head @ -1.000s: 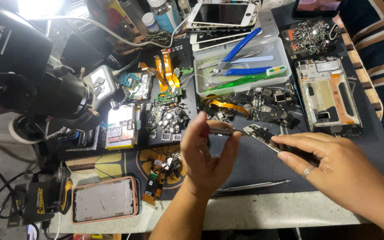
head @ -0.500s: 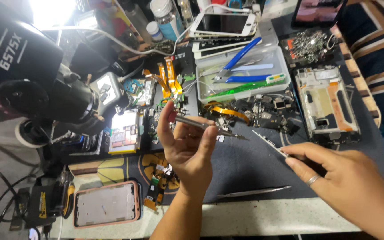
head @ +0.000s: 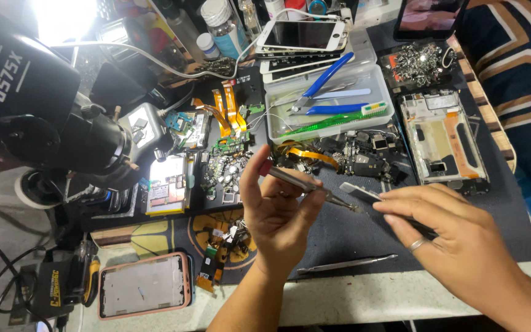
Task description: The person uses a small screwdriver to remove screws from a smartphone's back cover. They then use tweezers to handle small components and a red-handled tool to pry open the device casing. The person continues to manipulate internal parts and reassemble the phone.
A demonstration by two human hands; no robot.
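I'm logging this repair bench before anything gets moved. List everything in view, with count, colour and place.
tweezers: one, grey metal, in the left hand
small board: one, grey, in the right hand, at the tweezers' tip
spare tweezers: one, silver, near mat edge
phone frame: one, pink, bottom left
open phone chassis: one, black and orange, right
clear tray: one, holds blue-handled pliers
phones: a stack of white ones, behind the tray
flex cables: several, orange, centre
microscope: one, black, left
bottle: one, blue with white cap, top
left hand: pinches the tweezers
right hand: ringed, holds the small board
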